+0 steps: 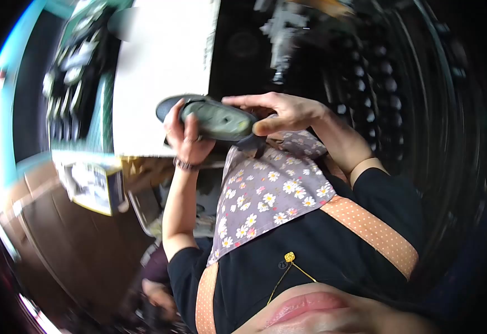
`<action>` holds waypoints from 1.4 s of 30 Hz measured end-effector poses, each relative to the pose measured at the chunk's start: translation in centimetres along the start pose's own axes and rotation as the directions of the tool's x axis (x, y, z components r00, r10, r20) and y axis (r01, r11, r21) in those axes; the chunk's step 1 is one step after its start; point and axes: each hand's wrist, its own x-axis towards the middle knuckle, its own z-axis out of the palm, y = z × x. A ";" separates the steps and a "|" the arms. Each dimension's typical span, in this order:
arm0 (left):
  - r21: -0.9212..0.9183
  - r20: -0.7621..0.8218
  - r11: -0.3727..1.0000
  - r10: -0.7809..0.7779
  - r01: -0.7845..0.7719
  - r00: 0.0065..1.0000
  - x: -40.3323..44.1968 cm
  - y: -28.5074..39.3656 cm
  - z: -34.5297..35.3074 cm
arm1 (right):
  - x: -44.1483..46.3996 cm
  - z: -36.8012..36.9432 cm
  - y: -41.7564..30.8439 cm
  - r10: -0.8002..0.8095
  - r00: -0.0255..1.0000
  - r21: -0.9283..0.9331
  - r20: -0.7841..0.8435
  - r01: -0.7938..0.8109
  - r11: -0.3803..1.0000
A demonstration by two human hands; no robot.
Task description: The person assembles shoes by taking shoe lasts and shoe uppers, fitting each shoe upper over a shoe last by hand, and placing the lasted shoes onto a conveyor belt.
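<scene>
A dark, shoe-shaped piece (217,120) is gripped in the left hand (189,138), its other end clasped by the right hand (292,111).

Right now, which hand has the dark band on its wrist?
The left hand, gripping the shoe: a dark band circles its wrist. The right hand, at the shoe's other end, shows no band.

We see a white surface (162,72) with printed marks along one edge. Beside it, we see a green-edged tray (104,119) carrying dark and pale pieces (73,83), too blurred to name.
</scene>
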 end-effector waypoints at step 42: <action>-0.676 0.718 0.086 -0.146 0.732 0.680 13.7 6.9 15.4 | -6.8 0.7 3.8 0.104 0.723 0.318 -0.683 0.166 0.933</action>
